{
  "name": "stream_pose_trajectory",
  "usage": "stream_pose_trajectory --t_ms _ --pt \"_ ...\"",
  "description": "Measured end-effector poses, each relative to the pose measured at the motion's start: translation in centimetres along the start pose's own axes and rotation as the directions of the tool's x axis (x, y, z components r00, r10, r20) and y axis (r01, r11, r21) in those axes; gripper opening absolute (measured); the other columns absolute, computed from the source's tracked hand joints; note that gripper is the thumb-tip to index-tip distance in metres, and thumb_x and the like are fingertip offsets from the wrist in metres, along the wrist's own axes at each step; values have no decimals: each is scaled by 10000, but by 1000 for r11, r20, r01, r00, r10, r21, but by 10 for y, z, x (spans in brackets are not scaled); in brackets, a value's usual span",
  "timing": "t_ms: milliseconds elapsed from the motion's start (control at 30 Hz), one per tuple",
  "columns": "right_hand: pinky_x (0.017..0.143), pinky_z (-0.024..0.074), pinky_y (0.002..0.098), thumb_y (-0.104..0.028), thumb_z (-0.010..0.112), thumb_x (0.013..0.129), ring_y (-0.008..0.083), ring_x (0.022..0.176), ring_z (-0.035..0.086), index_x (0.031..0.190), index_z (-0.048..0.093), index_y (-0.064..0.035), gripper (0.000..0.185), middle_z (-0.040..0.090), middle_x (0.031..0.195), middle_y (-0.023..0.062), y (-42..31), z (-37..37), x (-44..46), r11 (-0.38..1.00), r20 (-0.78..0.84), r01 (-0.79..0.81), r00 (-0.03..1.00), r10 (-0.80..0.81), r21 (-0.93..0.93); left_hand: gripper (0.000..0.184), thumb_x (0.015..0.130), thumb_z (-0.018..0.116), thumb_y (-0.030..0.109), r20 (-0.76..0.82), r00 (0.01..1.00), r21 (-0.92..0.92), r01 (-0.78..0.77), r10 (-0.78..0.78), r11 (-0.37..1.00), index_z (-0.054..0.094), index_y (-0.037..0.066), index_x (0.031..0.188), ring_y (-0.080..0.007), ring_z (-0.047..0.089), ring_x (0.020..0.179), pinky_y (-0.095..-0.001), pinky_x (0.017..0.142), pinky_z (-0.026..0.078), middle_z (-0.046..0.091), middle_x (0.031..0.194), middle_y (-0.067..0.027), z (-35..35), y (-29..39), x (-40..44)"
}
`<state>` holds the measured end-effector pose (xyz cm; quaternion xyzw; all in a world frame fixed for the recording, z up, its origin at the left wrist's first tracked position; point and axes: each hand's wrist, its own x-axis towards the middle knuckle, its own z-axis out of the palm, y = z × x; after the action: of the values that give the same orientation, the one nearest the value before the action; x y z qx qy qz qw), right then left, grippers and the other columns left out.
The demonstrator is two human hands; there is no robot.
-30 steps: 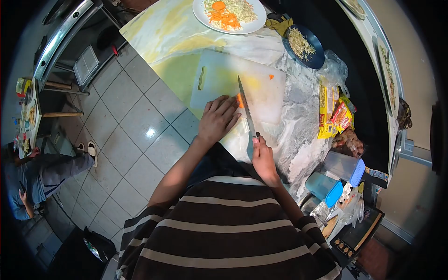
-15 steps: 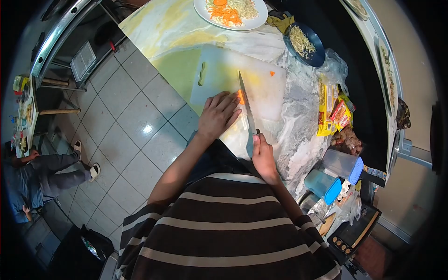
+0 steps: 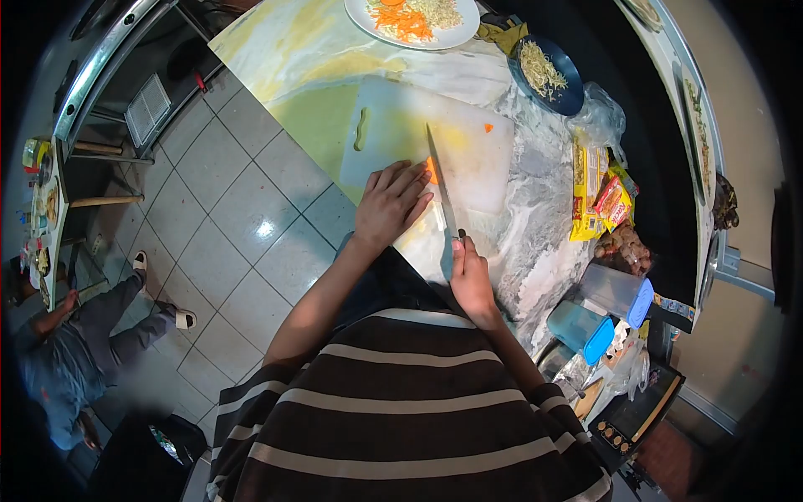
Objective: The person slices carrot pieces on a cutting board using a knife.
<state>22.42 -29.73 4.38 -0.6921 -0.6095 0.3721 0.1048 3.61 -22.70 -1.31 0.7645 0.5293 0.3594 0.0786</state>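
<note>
On the white cutting board [image 3: 477,159] lies a piece of carrot [image 3: 432,170], pressed by the fingertips of my left hand [image 3: 389,205]. The fingers of that hand are bent and close together over it. My right hand [image 3: 472,280] is wrapped round the dark handle of a kitchen knife [image 3: 445,191]. The long blade stands right beside the carrot, its tip pointing away from me. A small carrot scrap [image 3: 488,128] sits apart on the board's far right.
A white plate [image 3: 456,38] of shredded vegetables stands at the back, near a dark bowl [image 3: 567,102] of sprouts. Yellow packets [image 3: 588,192] and blue-lidded containers [image 3: 598,341] line the right side. At the left, a person [image 3: 75,356] is near a small table.
My hands and the knife stay almost in place. The person at the left has shifted, with legs and arm in a different position.
</note>
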Motion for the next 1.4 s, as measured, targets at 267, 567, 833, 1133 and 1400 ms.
stream_pose_trajectory --t_ms 267,567,833,1133,1400 --pt "670 448 539 -280 394 1047 525 830 587 1177 498 46 366 614 849 327 0 -2 -2 1000 3 -17 1000 17 13 332 914 616 310 5 1000 -5 11 -11 1000 674 69 1135 -241 537 1172 -385 947 417 617 1248 -38 -1 1 1" --pt "686 446 538 -279 394 1046 523 824 584 1162 502 45 361 614 841 321 -1 -2 -1 1000 18 -18 1000 17 15 349 923 600 323 17 1000 -10 17 -17 1000 670 69 1152 -242 529 1182 -384 958 412 618 1246 -42 -2 1 1" --pt "723 455 534 -281 387 1047 524 865 584 1165 505 48 369 615 882 329 -2 -4 -1 999 41 -36 999 35 8 358 882 650 270 24 999 -6 22 -21 1000 658 87 1189 -251 544 1171 -391 958 422 624 1237 -31 -3 1 1" --pt "753 466 527 -284 385 1047 517 901 590 1223 491 61 402 618 940 331 -9 -9 -2 998 73 -66 995 65 7 351 886 645 266 22 1000 -10 20 -20 1000 660 88 1189 -248 543 1173 -379 933 425 625 1239 -24 -3 1 2" --pt "784 469 528 -285 378 1048 518 940 589 1280 468 84 445 608 1012 343 -4 -4 -1 999 47 -37 998 38 -33 349 897 631 276 33 999 10 17 -17 1000 661 85 1187 -244 542 1179 -379 933 423 624 1243 -26 -3 1 1"
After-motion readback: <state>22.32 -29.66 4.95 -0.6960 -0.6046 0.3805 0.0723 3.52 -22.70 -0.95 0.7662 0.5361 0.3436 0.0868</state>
